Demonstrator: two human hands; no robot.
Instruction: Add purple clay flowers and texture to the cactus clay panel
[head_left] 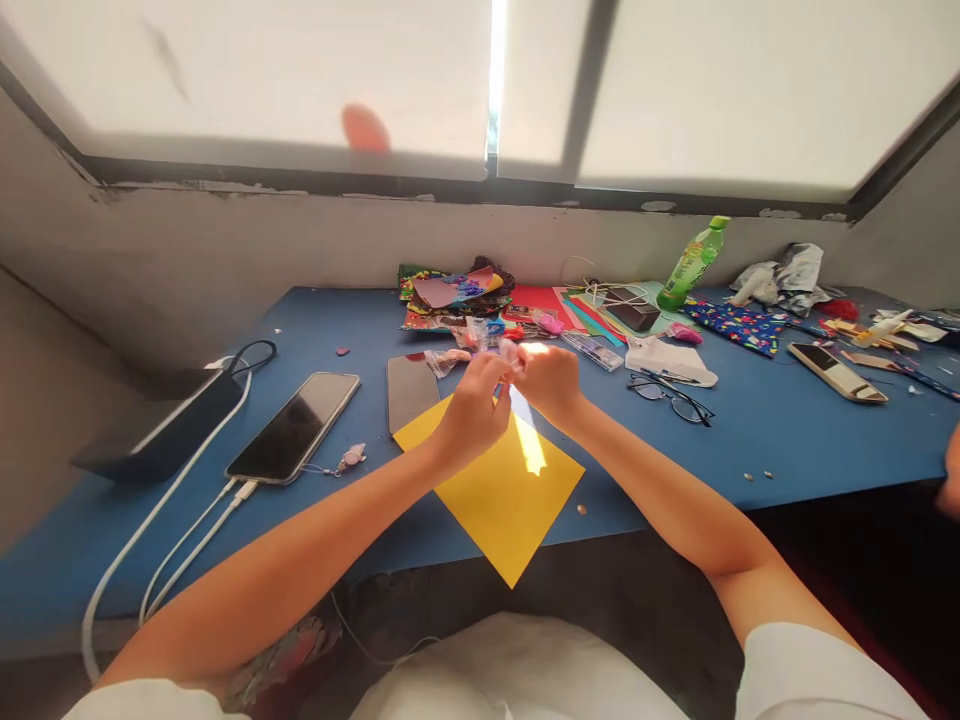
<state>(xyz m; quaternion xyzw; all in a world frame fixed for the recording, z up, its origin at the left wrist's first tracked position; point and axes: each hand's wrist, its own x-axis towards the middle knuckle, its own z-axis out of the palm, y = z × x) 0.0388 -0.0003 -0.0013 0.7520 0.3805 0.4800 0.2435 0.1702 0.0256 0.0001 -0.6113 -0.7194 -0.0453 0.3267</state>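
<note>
My left hand [478, 405] and my right hand [550, 380] meet above the far corner of a yellow square sheet [502, 510]. Fingers of both are closed around something small, pale and pinkish [511, 354], mostly hidden between them. The sheet lies turned like a diamond, its near corner past the table's front edge, with a bright patch of sunlight on it. Beside my left hand a dark phone [411, 392] lies partly under the sheet. Small clear plastic packets [448, 360] lie just beyond my hands.
On the blue table [375, 510], a charging phone [296, 428] and cables lie left. Glasses [670, 396], another phone [836, 372] and a green bottle [693, 264] are right. Coloured papers [536, 300] and packets line the back. Another person's hand [951, 475] shows at the right edge.
</note>
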